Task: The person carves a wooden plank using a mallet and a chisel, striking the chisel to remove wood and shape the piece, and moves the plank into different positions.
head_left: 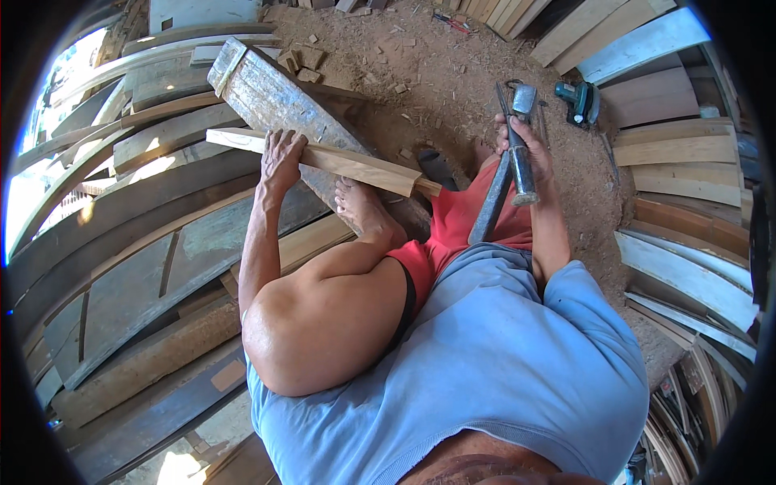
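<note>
My left hand is closed over the top of a pale squared timber, its fingers wrapped across it. The timber lies crosswise over a thick weathered plank, and its right end narrows to a tenon near my red shorts. To the right, my right hand is raised above my lap, fingers curled around a chisel-like metal tool with a shiny upper end and a flared round lower end. A long dark bar also runs from this grip toward my lap; its upper part is hidden.
My bare foot rests on the weathered plank. A green power saw stands on the dirt floor, far right. Red-handled pliers lie farther off. Boards are stacked on the left and right; offcuts lie beyond the plank.
</note>
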The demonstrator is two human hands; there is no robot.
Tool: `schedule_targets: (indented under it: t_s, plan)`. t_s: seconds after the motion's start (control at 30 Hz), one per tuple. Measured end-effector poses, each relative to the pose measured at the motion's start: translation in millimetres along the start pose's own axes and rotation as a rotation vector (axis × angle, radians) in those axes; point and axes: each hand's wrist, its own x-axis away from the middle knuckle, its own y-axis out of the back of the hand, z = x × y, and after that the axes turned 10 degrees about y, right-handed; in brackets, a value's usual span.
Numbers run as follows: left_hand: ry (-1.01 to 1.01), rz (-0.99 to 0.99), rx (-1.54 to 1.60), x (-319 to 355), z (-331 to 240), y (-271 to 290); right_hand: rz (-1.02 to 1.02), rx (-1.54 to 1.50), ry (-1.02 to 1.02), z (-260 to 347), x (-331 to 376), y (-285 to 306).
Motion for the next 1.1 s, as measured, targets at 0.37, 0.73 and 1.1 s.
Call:
schedule_targets:
  t_s: [0.37,0.73,1.1]
  plan:
    - [-0.022,0.116,0.091,18,-97,42,0.005,-0.012,0.015,3,9,-2]
    - [-0.184,0.107,0.213,10,-108,10,0.06,-0.01,-0.024,3,11,-8]
    - [-0.12,-0.009,0.182,30,-57,3,0.243,0.111,0.059,13,17,-56]
